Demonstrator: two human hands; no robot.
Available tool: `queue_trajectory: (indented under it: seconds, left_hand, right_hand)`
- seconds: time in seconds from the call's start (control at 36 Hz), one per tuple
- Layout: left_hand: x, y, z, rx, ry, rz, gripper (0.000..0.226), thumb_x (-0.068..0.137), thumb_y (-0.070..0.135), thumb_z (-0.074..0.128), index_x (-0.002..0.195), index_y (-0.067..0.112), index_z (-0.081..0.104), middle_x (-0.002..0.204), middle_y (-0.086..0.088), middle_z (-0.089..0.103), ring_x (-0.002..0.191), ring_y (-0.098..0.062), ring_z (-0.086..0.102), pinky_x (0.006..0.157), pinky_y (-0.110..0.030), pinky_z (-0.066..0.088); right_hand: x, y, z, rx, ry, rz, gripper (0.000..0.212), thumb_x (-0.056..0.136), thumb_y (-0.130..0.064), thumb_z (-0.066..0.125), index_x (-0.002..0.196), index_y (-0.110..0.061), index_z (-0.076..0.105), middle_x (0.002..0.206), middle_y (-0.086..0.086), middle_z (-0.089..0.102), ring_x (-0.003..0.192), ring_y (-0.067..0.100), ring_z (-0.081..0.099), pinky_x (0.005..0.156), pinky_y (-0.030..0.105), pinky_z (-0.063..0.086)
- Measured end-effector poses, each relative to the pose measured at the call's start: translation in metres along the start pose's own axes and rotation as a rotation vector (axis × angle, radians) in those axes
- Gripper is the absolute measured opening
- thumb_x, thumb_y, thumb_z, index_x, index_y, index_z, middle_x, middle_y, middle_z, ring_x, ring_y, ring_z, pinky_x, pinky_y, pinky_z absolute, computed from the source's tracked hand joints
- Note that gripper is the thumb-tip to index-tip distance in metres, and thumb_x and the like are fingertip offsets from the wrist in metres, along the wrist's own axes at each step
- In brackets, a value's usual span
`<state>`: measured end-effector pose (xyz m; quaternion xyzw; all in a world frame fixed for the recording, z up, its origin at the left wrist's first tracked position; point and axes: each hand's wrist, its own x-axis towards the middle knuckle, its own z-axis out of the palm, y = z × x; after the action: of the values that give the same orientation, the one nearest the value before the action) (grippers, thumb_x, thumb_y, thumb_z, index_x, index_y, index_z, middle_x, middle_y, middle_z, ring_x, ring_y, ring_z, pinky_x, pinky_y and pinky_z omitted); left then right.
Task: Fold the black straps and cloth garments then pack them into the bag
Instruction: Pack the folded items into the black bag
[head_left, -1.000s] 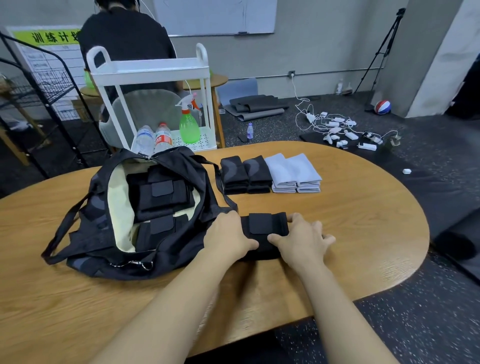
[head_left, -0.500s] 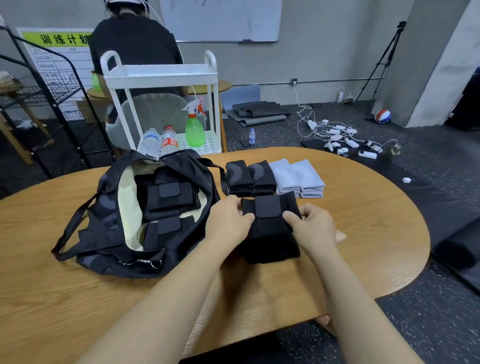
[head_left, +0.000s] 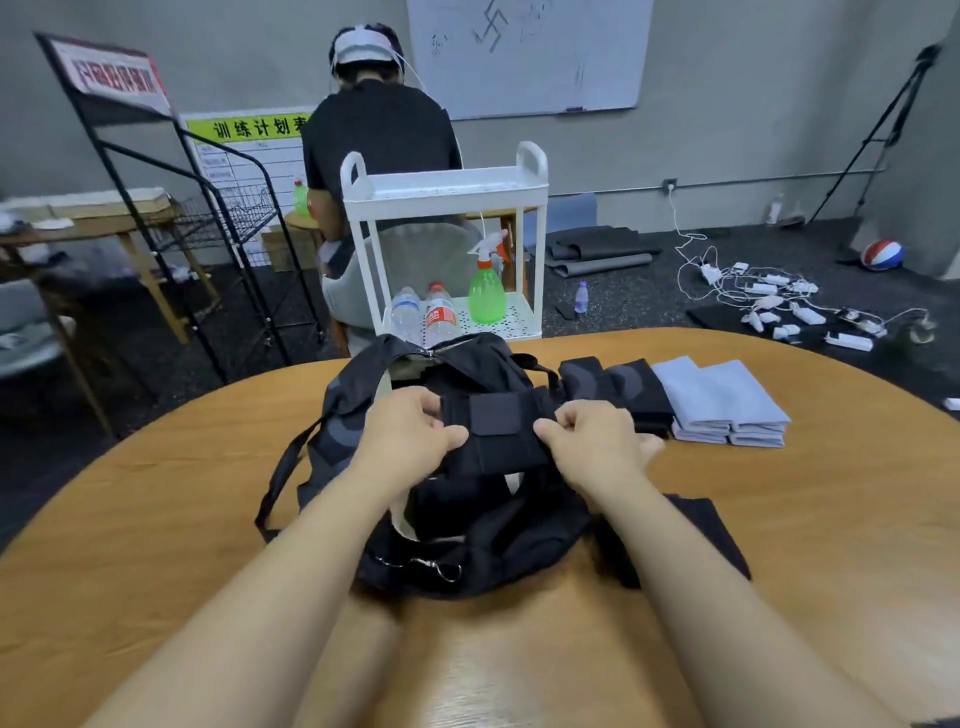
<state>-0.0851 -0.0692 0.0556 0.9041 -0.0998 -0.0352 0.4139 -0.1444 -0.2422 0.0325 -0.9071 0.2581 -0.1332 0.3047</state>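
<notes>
A folded black strap (head_left: 493, 434) with a grey patch on top hangs over the open black bag (head_left: 467, 545). My left hand (head_left: 410, 431) grips its left end and my right hand (head_left: 597, 441) grips its right end, fingers curled round it. The bag lies on the round wooden table (head_left: 779, 545), its inside mostly hidden by the strap and my hands. To the right of the bag sit folded black garments (head_left: 623, 387) and, beside them, folded light-blue cloths (head_left: 722, 402). Another black piece (head_left: 706, 530) lies on the table under my right forearm.
A white cart (head_left: 441, 192) with bottles and a green spray bottle (head_left: 485, 291) stands behind the table. A person in black sits beyond it. A black wire rack (head_left: 208, 218) stands at left; cables and chargers (head_left: 779, 301) litter the floor at right.
Both hands lifted the folded strap off the table and carried it left, from beside the bag to over its opening. The view tilted up and shifted.
</notes>
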Motion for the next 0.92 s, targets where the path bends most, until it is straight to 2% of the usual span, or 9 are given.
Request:
queue_trajectory:
  seconds: [0.14, 0.22, 0.31, 0.39, 0.53, 0.67, 0.81, 0.86, 0.92]
  left_hand:
    - [0.009, -0.036, -0.012, 0.126, 0.022, 0.006, 0.042, 0.085, 0.021, 0.075, 0.123, 0.015, 0.059, 0.073, 0.008, 0.06, 0.074, -0.007, 0.055, 0.065, -0.024, 0.038]
    - [0.012, -0.051, -0.006, 0.258, -0.002, 0.044, 0.055, 0.085, 0.024, 0.074, 0.135, 0.018, 0.052, 0.075, 0.008, 0.06, 0.081, -0.011, 0.057, 0.072, -0.028, 0.044]
    - [0.01, -0.057, 0.002, 0.429, -0.026, 0.079, 0.054, 0.088, 0.03, 0.07, 0.137, 0.025, 0.047, 0.088, 0.008, 0.064, 0.096, -0.017, 0.06, 0.079, -0.035, 0.051]
    - [0.01, -0.063, 0.008, 0.536, -0.032, 0.107, 0.053, 0.09, 0.037, 0.066, 0.138, 0.03, 0.045, 0.099, 0.011, 0.067, 0.106, -0.016, 0.06, 0.083, -0.033, 0.049]
    - [0.016, -0.071, 0.012, 0.617, -0.073, 0.134, 0.048, 0.089, 0.043, 0.065, 0.135, 0.034, 0.051, 0.097, 0.013, 0.07, 0.108, -0.012, 0.06, 0.092, -0.033, 0.037]
    - [0.019, -0.081, 0.012, 0.709, -0.071, 0.157, 0.045, 0.088, 0.048, 0.063, 0.13, 0.035, 0.053, 0.087, 0.013, 0.071, 0.099, -0.012, 0.06, 0.09, -0.033, 0.029]
    - [0.019, -0.082, 0.013, 0.866, -0.017, 0.169, 0.042, 0.086, 0.058, 0.06, 0.118, 0.032, 0.059, 0.089, 0.008, 0.069, 0.09, -0.017, 0.056, 0.083, -0.033, 0.025]
    - [0.017, -0.083, 0.014, 0.901, 0.025, 0.201, 0.04, 0.086, 0.059, 0.059, 0.116, 0.032, 0.06, 0.09, 0.008, 0.067, 0.093, -0.017, 0.055, 0.082, -0.034, 0.023]
    - [0.014, -0.083, 0.014, 0.887, 0.043, 0.249, 0.042, 0.088, 0.061, 0.056, 0.12, 0.035, 0.059, 0.098, 0.01, 0.066, 0.102, -0.017, 0.052, 0.086, -0.034, 0.023]
  right_hand:
    - [0.002, -0.028, 0.034, -0.13, -0.075, -0.06, 0.041, 0.094, -0.037, 0.05, 0.059, -0.02, 0.039, 0.072, -0.008, 0.046, 0.109, 0.022, 0.041, 0.093, 0.043, 0.024]
    - [0.0, -0.028, 0.048, -0.245, -0.105, -0.088, 0.037, 0.096, -0.038, 0.047, 0.063, -0.023, 0.044, 0.075, -0.009, 0.045, 0.113, 0.022, 0.039, 0.101, 0.048, 0.022]
    - [-0.003, -0.022, 0.057, -0.346, -0.155, -0.11, 0.03, 0.097, -0.038, 0.045, 0.07, -0.025, 0.054, 0.082, -0.008, 0.05, 0.117, 0.022, 0.037, 0.104, 0.051, 0.017]
    - [-0.005, -0.016, 0.06, -0.408, -0.199, -0.119, 0.03, 0.097, -0.038, 0.045, 0.072, -0.025, 0.056, 0.092, -0.006, 0.058, 0.121, 0.022, 0.035, 0.105, 0.052, 0.015]
    - [-0.004, -0.014, 0.058, -0.476, -0.266, -0.15, 0.027, 0.098, -0.038, 0.045, 0.077, -0.025, 0.057, 0.095, -0.005, 0.056, 0.121, 0.022, 0.037, 0.107, 0.052, 0.017]
    - [-0.001, -0.016, 0.054, -0.572, -0.308, -0.193, 0.026, 0.098, -0.044, 0.048, 0.08, -0.027, 0.058, 0.09, -0.007, 0.052, 0.12, 0.022, 0.04, 0.106, 0.049, 0.02]
    - [-0.004, -0.017, 0.051, -0.686, -0.25, -0.257, 0.026, 0.096, -0.048, 0.05, 0.084, -0.024, 0.053, 0.095, -0.005, 0.061, 0.121, 0.023, 0.041, 0.106, 0.049, 0.019]
    - [-0.007, -0.018, 0.051, -0.697, -0.196, -0.305, 0.023, 0.095, -0.045, 0.051, 0.087, -0.023, 0.052, 0.098, -0.004, 0.063, 0.121, 0.024, 0.04, 0.106, 0.049, 0.019]
    - [-0.009, -0.017, 0.053, -0.689, -0.165, -0.373, 0.024, 0.093, -0.044, 0.052, 0.101, -0.023, 0.059, 0.11, -0.002, 0.062, 0.121, 0.025, 0.036, 0.106, 0.051, 0.018]
